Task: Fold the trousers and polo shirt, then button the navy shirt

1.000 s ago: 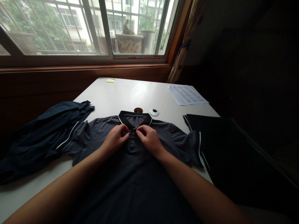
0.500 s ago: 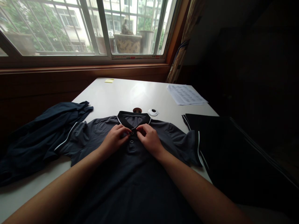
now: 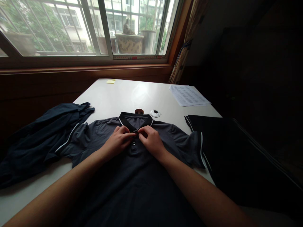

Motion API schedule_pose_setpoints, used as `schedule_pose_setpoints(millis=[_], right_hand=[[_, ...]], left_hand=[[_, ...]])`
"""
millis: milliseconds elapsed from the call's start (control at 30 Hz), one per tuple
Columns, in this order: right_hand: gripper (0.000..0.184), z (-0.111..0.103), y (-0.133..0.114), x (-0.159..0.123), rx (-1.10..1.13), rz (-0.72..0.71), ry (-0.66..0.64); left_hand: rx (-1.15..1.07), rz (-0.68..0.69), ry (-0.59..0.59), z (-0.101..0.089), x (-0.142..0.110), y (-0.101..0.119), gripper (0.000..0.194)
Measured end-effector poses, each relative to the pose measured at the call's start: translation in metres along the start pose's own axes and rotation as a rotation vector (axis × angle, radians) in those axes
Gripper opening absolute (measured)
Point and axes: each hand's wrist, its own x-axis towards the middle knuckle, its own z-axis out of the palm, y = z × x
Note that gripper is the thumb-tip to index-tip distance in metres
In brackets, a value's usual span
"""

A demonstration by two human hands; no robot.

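A dark polo shirt (image 3: 118, 179) lies face up on the white table, its sleeves spread and its black collar (image 3: 125, 124) edged in white. At the placket just below the collar, my left hand (image 3: 119, 138) pinches the cloth with thumb and forefinger. My right hand (image 3: 151, 140) pinches the other side of the placket, its fingertips close to the left ones. A pale-ringed button (image 3: 133, 143) shows below the fingers, and another is partly covered at the fingertips.
On the white table (image 3: 118, 97), crumpled dark clothing (image 3: 44, 135) lies left and folded black clothing (image 3: 236, 157) right. Printed papers (image 3: 189, 96) and a yellow sticky note (image 3: 110, 81) lie farther back. A round hole (image 3: 139, 111) and its white cover (image 3: 155, 113) are behind the collar.
My left fingers have moved slightly right, over the upper button and nearer my right fingertips. The placket cloth there has shifted a little. My right hand has barely moved.
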Motion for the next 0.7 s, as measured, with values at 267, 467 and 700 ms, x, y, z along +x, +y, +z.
schedule_pose_setpoints(millis=[267,467,700], right_hand=[[0.013,-0.0009,0.0015,0.0014,0.058,0.046,0.055],[0.012,-0.0010,0.0004,0.0008,0.061,0.052,0.063],[0.013,0.0006,0.0023,0.0000,0.054,0.043,0.052]], left_hand=[[-0.094,-0.005,0.055,-0.0045,0.0005,0.0015,0.021],[-0.061,0.048,0.062,-0.0025,0.0003,0.0001,0.022],[0.032,0.071,0.039,-0.0018,0.0001,-0.0036,0.025]])
